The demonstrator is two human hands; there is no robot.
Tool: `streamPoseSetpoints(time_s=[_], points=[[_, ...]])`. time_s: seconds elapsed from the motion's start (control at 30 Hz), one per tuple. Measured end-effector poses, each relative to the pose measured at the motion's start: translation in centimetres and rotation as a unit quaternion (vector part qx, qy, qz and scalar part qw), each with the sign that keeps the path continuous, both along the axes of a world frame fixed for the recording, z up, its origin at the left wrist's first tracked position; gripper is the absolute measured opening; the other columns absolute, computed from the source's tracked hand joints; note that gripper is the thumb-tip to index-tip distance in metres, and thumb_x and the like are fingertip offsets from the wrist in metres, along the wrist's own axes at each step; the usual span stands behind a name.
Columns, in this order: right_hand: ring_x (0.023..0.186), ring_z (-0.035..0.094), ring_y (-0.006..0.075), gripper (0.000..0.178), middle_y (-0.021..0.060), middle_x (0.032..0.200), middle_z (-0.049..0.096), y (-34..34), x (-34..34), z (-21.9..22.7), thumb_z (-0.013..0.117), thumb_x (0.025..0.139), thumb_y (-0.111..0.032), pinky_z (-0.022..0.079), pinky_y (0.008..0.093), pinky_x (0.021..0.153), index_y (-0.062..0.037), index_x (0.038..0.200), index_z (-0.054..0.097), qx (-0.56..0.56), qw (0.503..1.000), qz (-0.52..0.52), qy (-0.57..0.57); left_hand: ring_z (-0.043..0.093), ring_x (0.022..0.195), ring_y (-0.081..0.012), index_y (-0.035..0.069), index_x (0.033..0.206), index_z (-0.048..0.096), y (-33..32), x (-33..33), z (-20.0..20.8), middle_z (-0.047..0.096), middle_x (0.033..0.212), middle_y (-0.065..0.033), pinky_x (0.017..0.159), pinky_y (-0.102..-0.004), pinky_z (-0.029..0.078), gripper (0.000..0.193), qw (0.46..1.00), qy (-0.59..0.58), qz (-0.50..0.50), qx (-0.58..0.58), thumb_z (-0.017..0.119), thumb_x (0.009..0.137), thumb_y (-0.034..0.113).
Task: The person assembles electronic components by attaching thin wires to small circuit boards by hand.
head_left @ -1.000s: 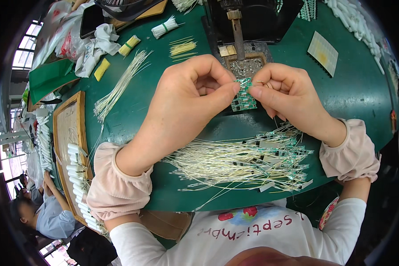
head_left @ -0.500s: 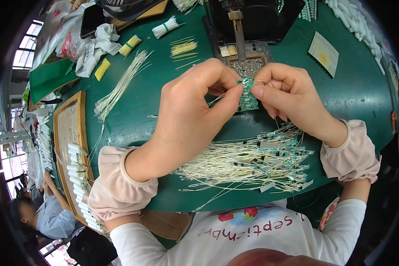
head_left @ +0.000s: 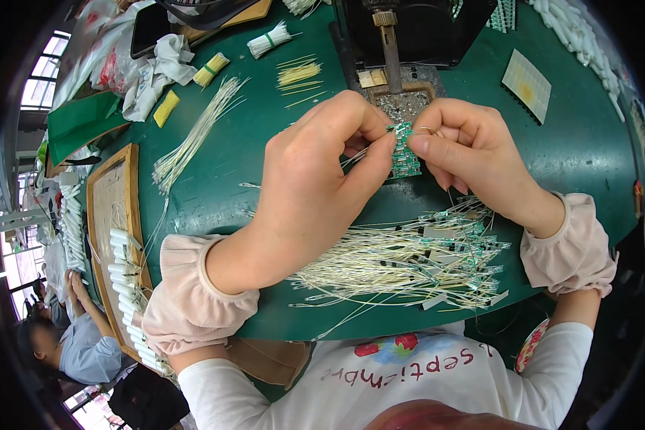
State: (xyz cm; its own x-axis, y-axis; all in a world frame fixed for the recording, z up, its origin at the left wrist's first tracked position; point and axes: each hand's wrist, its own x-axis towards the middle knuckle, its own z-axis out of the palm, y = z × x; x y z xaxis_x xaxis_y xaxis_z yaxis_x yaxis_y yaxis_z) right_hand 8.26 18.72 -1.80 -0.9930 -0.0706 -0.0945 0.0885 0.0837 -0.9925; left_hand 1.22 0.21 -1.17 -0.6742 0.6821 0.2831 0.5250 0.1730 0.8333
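Note:
My left hand [head_left: 322, 168] pinches a small green circuit board panel [head_left: 406, 163] between thumb and forefinger. Thin pale wires [head_left: 355, 156] stick out below those fingers. At the panel's right edge, my right hand [head_left: 473, 147] is closed, thumb against forefinger, on a thin bent solder wire [head_left: 430, 131]. Both hands meet just in front of the soldering iron [head_left: 389, 54], whose tip points down toward a solder-spattered metal tray [head_left: 417, 75]. Beneath the hands lies a heap of white and yellow wires [head_left: 387, 269] with small green boards at their right ends.
Loose white wires [head_left: 197, 136], short yellow wires [head_left: 299, 77] and tied bundles [head_left: 269, 41] lie at left. A wooden-framed board [head_left: 132, 193] leans near white tubes [head_left: 125, 287]. A pale square panel [head_left: 527, 86] sits at right. Another person [head_left: 89, 344] sits at far left.
The view has shifted slightly. Both hands stay together at the board panel, with almost no change in their grip.

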Motion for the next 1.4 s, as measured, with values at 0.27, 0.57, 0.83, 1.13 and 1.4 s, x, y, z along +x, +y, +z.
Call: streamPoseSetpoints(time_s=[0.27, 0.57, 0.83, 1.13, 1.4], points=[[0.043, 0.04, 0.0009, 0.015, -0.0013, 0.057, 0.052, 0.2, -0.1, 0.8, 0.055, 0.091, -0.02, 0.027, 0.0157, 0.039, -0.0057, 0.09, 0.051, -0.01, 1.0, -0.005, -0.014, 0.054, 0.073, -0.0043, -0.002, 0.084, 0.054, 0.1, -0.4, 0.0, 0.061, 0.091, -0.0058, 0.066, -0.0174, 0.046, 0.008, 0.996, -0.088, -0.002, 0.029, 0.061, 0.083, -0.003], [0.05, 0.044, 0.0029, 0.013, 0.0013, 0.062, 0.055, 1.1, -1.1, 0.9, 0.052, 0.092, -0.017, 0.032, 0.0172, 0.045, -0.0052, 0.087, 0.049, -0.006, 0.998, 0.01, 0.064, 0.052, 0.069, -0.0011, -0.001, 0.083, 0.054, 0.2, -1.2, -0.1, 0.059, 0.082, -0.0014, 0.059, -0.0149, 0.04, 0.008, 0.965, -0.237, -0.009, 0.109, 0.062, 0.084, -0.001], [0.053, 0.045, 0.001, 0.015, -0.0013, 0.066, 0.053, 0.7, -1.2, 0.8, 0.053, 0.093, -0.019, 0.033, 0.0141, 0.046, -0.0067, 0.087, 0.049, 0.041, 0.995, 0.0, 0.093, 0.053, 0.074, -0.0025, 0.0, 0.085, 0.054, 0.1, -1.5, 0.1, 0.061, 0.092, -0.0046, 0.064, -0.015, 0.041, 0.007, 0.958, -0.26, -0.025, 0.117, 0.061, 0.085, 0.0], [0.054, 0.046, 0.0013, 0.014, -0.0013, 0.067, 0.052, 0.3, -1.0, 1.0, 0.052, 0.094, -0.017, 0.034, 0.0144, 0.045, -0.0056, 0.087, 0.049, 0.04, 0.993, -0.01, 0.111, 0.052, 0.072, -0.0024, 0.0, 0.085, 0.054, 0.1, -1.3, 0.2, 0.061, 0.092, -0.0058, 0.063, -0.0147, 0.041, 0.008, 0.956, -0.258, -0.028, 0.136, 0.062, 0.085, 0.0], [0.05, 0.043, 0.001, 0.014, 0.0, 0.064, 0.054, 0.6, -1.1, 0.8, 0.05, 0.094, -0.018, 0.029, 0.0144, 0.043, -0.0066, 0.087, 0.048, 0.037, 0.993, -0.012, 0.109, 0.052, 0.072, -0.0023, 0.0, 0.084, 0.055, -0.2, -1.5, 0.2, 0.062, 0.093, -0.0062, 0.063, -0.015, 0.041, 0.007, 0.958, -0.262, -0.013, 0.12, 0.062, 0.085, -0.001]])
